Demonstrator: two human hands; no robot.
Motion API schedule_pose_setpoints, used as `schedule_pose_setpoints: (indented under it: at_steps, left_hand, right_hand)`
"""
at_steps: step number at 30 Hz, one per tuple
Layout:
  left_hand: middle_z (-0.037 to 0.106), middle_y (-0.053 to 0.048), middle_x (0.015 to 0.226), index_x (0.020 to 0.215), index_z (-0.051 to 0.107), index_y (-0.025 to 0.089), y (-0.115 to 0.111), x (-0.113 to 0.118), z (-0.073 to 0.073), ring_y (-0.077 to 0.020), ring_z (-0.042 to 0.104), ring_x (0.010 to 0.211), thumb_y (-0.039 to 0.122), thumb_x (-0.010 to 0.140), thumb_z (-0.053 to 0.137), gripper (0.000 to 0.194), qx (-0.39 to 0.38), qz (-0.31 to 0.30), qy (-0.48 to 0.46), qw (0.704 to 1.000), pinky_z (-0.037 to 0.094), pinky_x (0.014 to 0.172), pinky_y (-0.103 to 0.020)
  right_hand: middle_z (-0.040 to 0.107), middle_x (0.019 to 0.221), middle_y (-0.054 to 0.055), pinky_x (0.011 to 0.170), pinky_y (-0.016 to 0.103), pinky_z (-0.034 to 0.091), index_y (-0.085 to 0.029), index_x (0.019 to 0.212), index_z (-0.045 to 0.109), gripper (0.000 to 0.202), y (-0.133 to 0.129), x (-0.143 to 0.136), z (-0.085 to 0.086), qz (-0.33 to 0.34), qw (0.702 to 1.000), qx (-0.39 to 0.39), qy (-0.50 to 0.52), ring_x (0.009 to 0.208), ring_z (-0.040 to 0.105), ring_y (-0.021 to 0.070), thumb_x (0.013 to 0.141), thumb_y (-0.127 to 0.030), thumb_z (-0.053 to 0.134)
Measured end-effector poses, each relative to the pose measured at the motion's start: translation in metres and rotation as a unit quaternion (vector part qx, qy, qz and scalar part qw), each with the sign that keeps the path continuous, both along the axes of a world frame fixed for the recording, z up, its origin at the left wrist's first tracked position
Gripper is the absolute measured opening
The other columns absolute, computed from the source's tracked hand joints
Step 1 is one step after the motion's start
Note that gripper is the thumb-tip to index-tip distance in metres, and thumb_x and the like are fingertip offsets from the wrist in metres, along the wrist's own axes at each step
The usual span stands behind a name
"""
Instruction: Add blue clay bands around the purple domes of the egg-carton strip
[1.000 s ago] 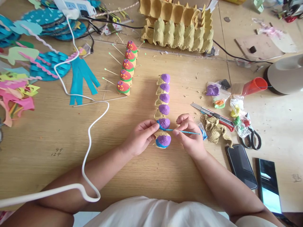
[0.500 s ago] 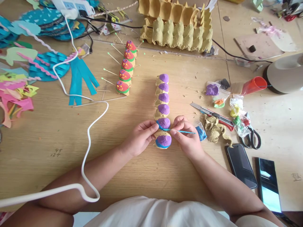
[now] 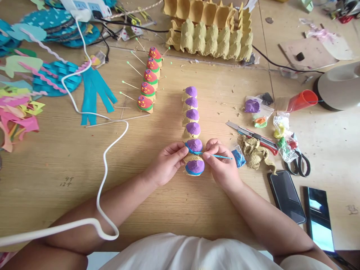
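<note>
A strip of egg carton cups [image 3: 186,134] runs away from me on the table, each cup topped with purple clay [image 3: 192,128]. Blue clay edges the nearest cup, and more blue clay lies along the second one. My left hand [image 3: 170,162] is closed at that second cup, thumb and finger pinching its left edge by the blue clay. Between the thumb and fingers of my right hand [image 3: 223,163] is a thin blue clay modelling tool [image 3: 222,156], its tip against the blue clay on the second cup.
A finished-looking red and green caterpillar [image 3: 147,90] with pins stands at back left. Egg cartons [image 3: 216,41] lie behind. On the right are a utility knife [image 3: 253,137], clay bags [image 3: 252,105], scissors [image 3: 300,165] and phones [image 3: 286,197]. A white cable [image 3: 105,161] crosses the left side.
The far end of the carton strip has swung slightly left, while the nearest cup has shifted slightly right. Both hands keep nearly the same place and grip.
</note>
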State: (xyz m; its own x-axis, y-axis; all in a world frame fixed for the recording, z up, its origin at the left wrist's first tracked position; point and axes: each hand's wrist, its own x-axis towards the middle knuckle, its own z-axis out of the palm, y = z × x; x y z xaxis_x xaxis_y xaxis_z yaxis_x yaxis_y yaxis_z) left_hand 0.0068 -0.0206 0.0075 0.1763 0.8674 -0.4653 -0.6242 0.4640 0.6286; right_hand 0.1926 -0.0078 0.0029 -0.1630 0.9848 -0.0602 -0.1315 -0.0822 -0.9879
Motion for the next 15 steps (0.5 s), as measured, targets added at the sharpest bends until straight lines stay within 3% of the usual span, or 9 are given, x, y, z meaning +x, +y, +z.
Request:
schedule_pose_setpoints:
  at_steps: [15]
  left_hand:
    - [0.067,0.002,0.075,0.08,0.073,0.019,0.0006,-0.0003,-0.0022,-0.0088,0.059,0.068,0.036,0.066,0.094,0.03,-0.008,0.003,-0.006,1.0,0.048,0.062,-0.021]
  right_hand:
    - [0.05,0.09,0.001,0.078,0.032,0.048,-0.021,0.072,0.066,0.024,0.0005,-0.0032,0.0023,-0.008,1.0,-0.02,0.006,0.082,0.052,0.015,0.08,-0.037,0.083]
